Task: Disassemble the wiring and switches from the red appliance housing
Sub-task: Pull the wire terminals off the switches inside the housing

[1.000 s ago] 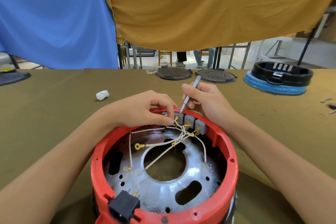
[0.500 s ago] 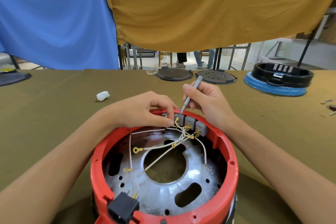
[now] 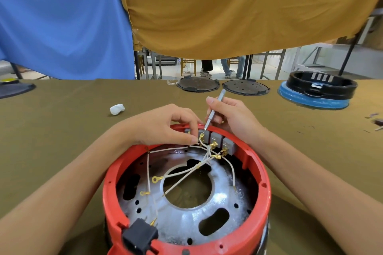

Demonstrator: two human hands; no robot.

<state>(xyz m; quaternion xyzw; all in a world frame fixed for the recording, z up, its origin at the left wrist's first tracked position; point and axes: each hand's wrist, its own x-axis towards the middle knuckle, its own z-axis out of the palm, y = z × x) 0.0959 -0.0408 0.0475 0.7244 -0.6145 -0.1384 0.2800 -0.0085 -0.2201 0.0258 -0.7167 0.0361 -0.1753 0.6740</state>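
Both hands [image 3: 165, 125] crowded at housing [image 3: 263, 174] far rim

A workshop or training hall arranged for appliance teardown. A long counter [image 3: 62, 130] draped in olive cloth carries loose parts: two dark round plates [image 3: 198, 84] [image 3: 245, 87], a black ring housing on a blue base [image 3: 315, 91] and a wad of white tissue [image 3: 117, 109]. Blue fabric [image 3: 62, 20] and mustard fabric [image 3: 228, 6] hang as screens behind it. Below the hems show metal frame legs [image 3: 267, 66], a wooden chair [image 3: 188, 66] and the lower legs of people standing on a pale tiled floor [image 3: 215, 68].
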